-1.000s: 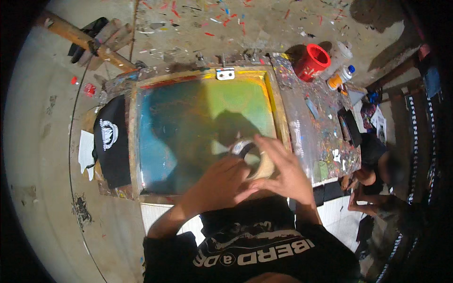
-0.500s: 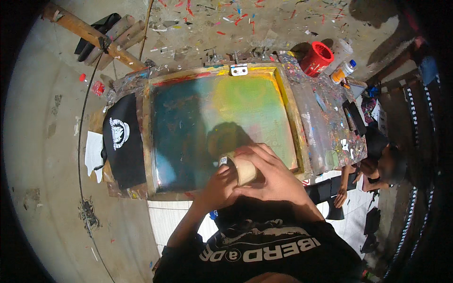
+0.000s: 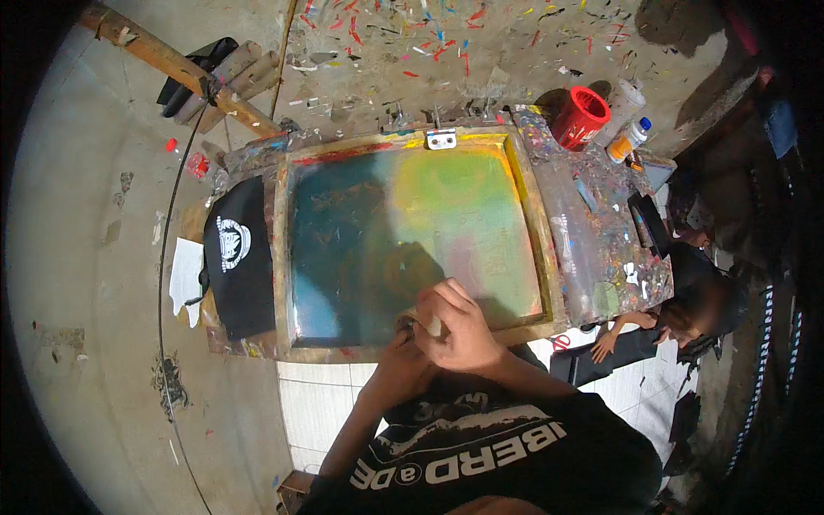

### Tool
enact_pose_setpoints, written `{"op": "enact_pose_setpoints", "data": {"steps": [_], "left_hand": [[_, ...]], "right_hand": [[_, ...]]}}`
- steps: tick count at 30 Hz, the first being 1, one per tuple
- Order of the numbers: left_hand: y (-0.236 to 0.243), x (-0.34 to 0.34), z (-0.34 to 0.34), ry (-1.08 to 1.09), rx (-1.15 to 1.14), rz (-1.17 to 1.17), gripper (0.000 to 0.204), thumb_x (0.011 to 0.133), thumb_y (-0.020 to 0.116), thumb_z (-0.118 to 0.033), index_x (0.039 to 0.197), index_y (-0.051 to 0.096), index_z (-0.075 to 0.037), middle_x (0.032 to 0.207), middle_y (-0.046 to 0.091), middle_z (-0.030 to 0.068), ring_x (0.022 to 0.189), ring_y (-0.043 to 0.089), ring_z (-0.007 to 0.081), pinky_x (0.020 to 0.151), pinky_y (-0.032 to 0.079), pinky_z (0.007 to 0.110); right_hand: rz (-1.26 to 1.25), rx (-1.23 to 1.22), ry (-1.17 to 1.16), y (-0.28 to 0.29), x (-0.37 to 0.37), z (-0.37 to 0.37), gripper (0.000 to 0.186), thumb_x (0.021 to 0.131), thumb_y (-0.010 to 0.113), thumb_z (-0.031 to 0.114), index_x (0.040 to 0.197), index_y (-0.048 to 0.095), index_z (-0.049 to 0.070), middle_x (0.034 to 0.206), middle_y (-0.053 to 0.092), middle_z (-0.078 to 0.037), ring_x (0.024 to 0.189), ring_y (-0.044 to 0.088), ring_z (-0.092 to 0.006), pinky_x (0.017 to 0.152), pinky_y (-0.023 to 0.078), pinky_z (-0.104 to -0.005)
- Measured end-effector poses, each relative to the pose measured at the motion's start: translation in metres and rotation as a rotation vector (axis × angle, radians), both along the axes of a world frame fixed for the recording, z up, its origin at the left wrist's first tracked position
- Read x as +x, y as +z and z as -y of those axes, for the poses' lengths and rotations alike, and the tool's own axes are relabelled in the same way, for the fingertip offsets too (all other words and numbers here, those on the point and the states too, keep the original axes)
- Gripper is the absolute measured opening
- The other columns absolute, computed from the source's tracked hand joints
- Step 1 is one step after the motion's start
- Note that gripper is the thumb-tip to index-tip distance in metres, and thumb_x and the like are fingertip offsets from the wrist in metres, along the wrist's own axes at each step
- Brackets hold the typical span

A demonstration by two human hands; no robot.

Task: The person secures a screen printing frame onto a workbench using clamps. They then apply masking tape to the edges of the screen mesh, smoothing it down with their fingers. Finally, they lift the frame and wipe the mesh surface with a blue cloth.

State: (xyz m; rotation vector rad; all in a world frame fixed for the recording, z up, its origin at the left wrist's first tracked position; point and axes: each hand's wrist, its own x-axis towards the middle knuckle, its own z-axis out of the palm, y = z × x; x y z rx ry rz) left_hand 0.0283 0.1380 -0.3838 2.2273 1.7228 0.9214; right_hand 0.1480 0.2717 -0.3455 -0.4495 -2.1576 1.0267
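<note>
A wooden screen-printing frame [image 3: 539, 225] lies flat on a paint-smeared table, its mesh [image 3: 386, 223] stained teal, green and yellow. Both my hands are together over the near edge of the mesh. My right hand [image 3: 461, 330] is curled over a tan tape roll [image 3: 434, 326], of which only a sliver shows. My left hand [image 3: 402, 345] sits just under and to the left of the right one, gripping the same roll, and is mostly hidden by it.
A black printed shirt [image 3: 236, 257] and white paper [image 3: 184, 275] lie left of the frame. At the back right stand a red bucket [image 3: 582, 116] and a bottle [image 3: 627, 140]. A wooden beam [image 3: 172, 64] crosses the far left. Another person [image 3: 699, 305] crouches at the right.
My hands have drawn back toward the frame's near edge, and my right hand has closed over the tape roll, hiding most of it. The view has shifted slightly.
</note>
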Motion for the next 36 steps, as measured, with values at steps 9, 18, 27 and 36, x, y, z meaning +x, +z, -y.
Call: {"op": "enact_pose_setpoints", "data": {"steps": [9,18,27,36], "left_hand": [[0.009,0.030,-0.005,-0.003,-0.175,0.020,0.023,0.082,0.069,-0.015,0.103,0.069,-0.004,0.100,0.070,0.0134,0.106,0.066,0.0315,0.099,0.045,0.048],[0.007,0.060,-0.010,-0.307,-0.325,0.101,0.025,0.086,0.064,-0.021,0.106,0.068,-0.007,0.114,0.067,0.0110,0.117,0.062,0.0276,0.109,0.040,0.045],[0.005,0.045,-0.017,-0.482,-0.385,-0.126,0.032,0.089,0.058,-0.020,0.116,0.066,-0.007,0.123,0.066,0.0121,0.122,0.061,0.0260,0.109,0.040,0.047],[0.008,0.011,-0.003,-0.402,-0.333,0.010,0.026,0.096,0.060,-0.025,0.112,0.066,-0.006,0.123,0.067,0.0106,0.121,0.062,0.0233,0.107,0.041,0.043]], "right_hand": [[0.115,-0.033,0.010,0.005,0.054,-0.003,0.029,0.085,0.075,0.013,0.113,0.073,0.005,0.118,0.067,-0.013,0.106,0.064,-0.0344,0.096,0.052,-0.0395],[0.426,-0.302,0.599,0.026,0.111,-0.094,0.016,0.089,0.074,0.013,0.104,0.078,0.010,0.104,0.076,-0.008,0.096,0.073,-0.0294,0.087,0.057,-0.0393],[0.465,-0.014,0.748,0.031,0.103,-0.088,0.023,0.089,0.070,0.010,0.111,0.064,0.004,0.110,0.065,-0.013,0.093,0.069,-0.0342,0.077,0.057,-0.0410],[0.273,-0.206,0.531,0.018,0.094,-0.053,0.036,0.096,0.072,0.012,0.130,0.064,0.003,0.123,0.061,-0.013,0.098,0.068,-0.0270,0.089,0.058,-0.0351]]}}
